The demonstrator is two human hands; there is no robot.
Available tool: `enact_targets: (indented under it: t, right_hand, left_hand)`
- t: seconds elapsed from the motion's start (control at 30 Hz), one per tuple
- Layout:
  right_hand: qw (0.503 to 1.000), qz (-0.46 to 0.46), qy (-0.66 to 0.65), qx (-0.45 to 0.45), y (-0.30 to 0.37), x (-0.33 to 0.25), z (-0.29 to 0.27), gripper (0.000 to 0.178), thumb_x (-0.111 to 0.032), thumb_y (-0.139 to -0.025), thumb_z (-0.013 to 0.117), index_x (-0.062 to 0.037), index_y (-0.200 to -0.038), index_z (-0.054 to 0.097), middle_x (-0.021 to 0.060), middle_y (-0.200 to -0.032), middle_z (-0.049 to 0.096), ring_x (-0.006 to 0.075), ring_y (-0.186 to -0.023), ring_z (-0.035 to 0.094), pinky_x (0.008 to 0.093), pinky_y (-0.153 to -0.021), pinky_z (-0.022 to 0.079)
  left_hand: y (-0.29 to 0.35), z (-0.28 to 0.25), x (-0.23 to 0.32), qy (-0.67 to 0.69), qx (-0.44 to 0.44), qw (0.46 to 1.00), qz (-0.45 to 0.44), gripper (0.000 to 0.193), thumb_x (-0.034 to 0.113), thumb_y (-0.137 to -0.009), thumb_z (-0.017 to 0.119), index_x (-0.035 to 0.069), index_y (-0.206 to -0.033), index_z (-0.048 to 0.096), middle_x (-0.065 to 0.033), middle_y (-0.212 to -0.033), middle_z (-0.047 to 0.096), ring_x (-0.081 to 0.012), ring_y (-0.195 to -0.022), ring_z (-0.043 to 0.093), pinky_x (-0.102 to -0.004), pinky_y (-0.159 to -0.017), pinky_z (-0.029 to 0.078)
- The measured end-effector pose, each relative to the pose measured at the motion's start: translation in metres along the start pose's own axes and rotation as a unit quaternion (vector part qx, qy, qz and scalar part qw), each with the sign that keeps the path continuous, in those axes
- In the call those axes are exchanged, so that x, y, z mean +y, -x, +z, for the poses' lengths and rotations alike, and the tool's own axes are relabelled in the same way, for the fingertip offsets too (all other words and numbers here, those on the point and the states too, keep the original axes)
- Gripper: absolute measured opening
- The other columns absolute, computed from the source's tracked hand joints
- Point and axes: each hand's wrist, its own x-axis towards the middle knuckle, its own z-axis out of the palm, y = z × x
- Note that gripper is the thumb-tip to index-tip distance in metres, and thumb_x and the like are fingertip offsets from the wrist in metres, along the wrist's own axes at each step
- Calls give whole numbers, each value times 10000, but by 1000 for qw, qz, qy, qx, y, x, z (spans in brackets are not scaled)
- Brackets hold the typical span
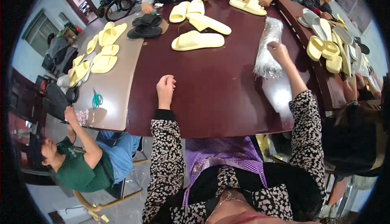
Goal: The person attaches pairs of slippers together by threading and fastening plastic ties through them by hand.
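Note:
My left hand point(165, 88) rests on the dark red table with its fingers curled in, and nothing shows in it. To the right, my right hand point(279, 53) is at the bundle of thin, clear plastic strands point(266, 63), thumb and fingers pinched together. Whether a strand is between those fingertips is too small to tell. Beyond my hands, a pale yellow slipper point(198, 40) lies on its own, with another yellow slipper point(211, 24) tilted behind it. Neither hand touches the slippers.
Yellow slippers point(103, 63) and black slippers point(145, 31) lie at the left, near green-handled scissors point(96, 100). A raised wooden ledge point(331, 84) bounds the right, with piled slippers point(325, 47). Co-workers sit around; one handles a yellow pair point(248, 5) across the table.

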Motion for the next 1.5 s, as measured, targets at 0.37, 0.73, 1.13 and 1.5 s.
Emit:
enact_targets:
  t: [0.37,0.73,1.13,1.5]
  right_hand:
    - [955,-160,-207,-137,62,-165,58,208,-62,-810,621,43,-990,621,191,-949,645,283,-846,637,355,-746,500]
    - [990,-111,81,-9,124,-44,52,231,-38,-785,586,-11,-1012,617,185,-1040,592,374,-993,525,444,-893,417]
    - [997,-4,-48,62,127,-52,32,118,-31,-808,568,-20,-890,652,168,-908,608,345,-870,570,395,-789,463]
    - [991,96,-32,89,128,-38,32,137,-127,-858,550,-58,-940,636,210,-937,602,404,-856,581,453,-738,478]
  left_hand:
    - [4,-2,-5,-15,16,997,76,183,153,-903,525,-7,-887,614,-62,-736,621,-129,-619,580,-271,-561,476]
    - [1,-1,-9,-100,33,989,104,174,161,-863,552,-3,-849,609,-179,-732,622,-347,-696,626,-390,-601,490]
    - [8,-7,-1,-109,-13,992,64,197,155,-920,511,-18,-891,602,-60,-732,609,-132,-617,577,-272,-567,469]
    - [7,-8,-6,-115,8,985,125,147,114,-883,530,1,-840,614,-75,-657,592,-143,-590,577,-280,-549,465]
